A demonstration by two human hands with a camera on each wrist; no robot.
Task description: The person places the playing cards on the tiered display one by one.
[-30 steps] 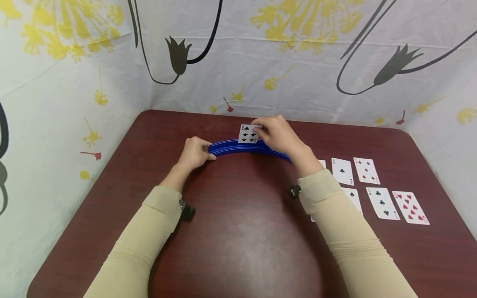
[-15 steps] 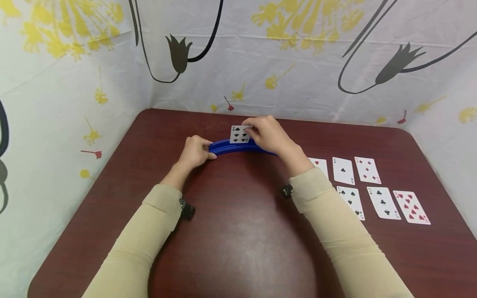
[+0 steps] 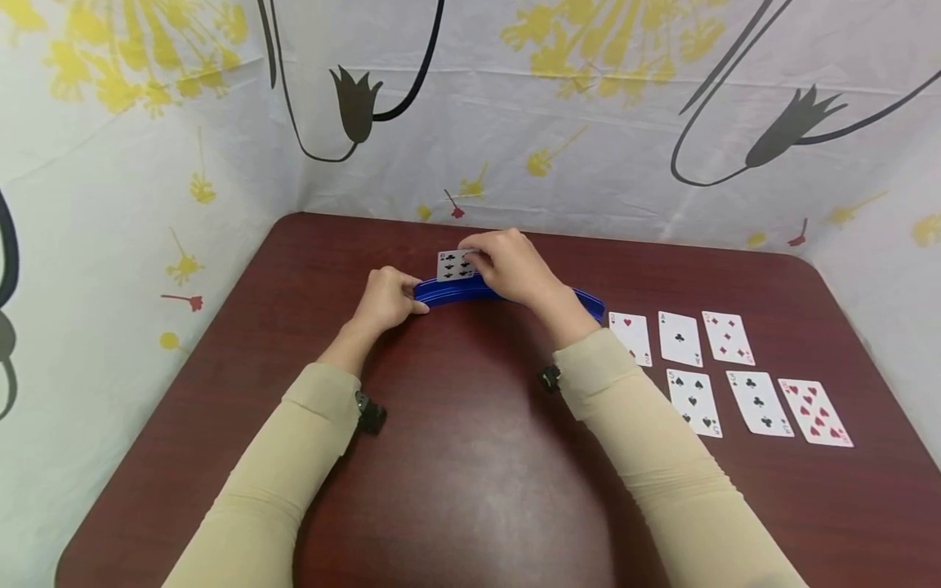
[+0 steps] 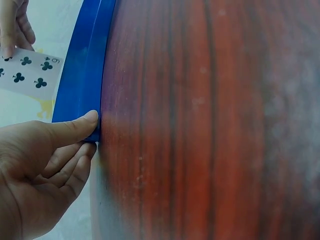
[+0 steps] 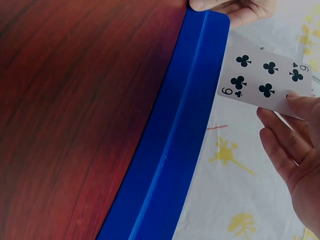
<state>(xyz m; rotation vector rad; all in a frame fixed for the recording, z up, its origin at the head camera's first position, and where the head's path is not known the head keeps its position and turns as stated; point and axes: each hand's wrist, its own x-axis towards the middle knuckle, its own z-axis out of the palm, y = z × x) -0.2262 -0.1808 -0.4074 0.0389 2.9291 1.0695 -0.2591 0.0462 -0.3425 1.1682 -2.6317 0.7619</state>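
Observation:
A curved blue card holder [image 3: 463, 291] arcs across the back half of the table. My left hand [image 3: 384, 300] pinches its left end between thumb and fingers; in the left wrist view the thumb lies over the end of the blue holder [image 4: 82, 75]. My right hand [image 3: 515, 265] pinches the six of clubs [image 3: 453, 265] by its upper right corner. The card stands upright at the holder's upper edge, close to the left end. In the right wrist view the face of the six of clubs [image 5: 265, 75] shows, its lower edge right at the holder [image 5: 187, 115].
Several playing cards lie face up on the right of the table, among them the ace of clubs [image 3: 680, 337], five of spades [image 3: 694, 402] and three of clubs [image 3: 760, 403]. The reddish-brown table [image 3: 441, 457] meets a patterned white cloth [image 3: 470, 114] behind.
My right hand has carried the six of clubs leftward along the holder toward its left end. The holder's right end and the two of hearts have come into view. My left hand stays put.

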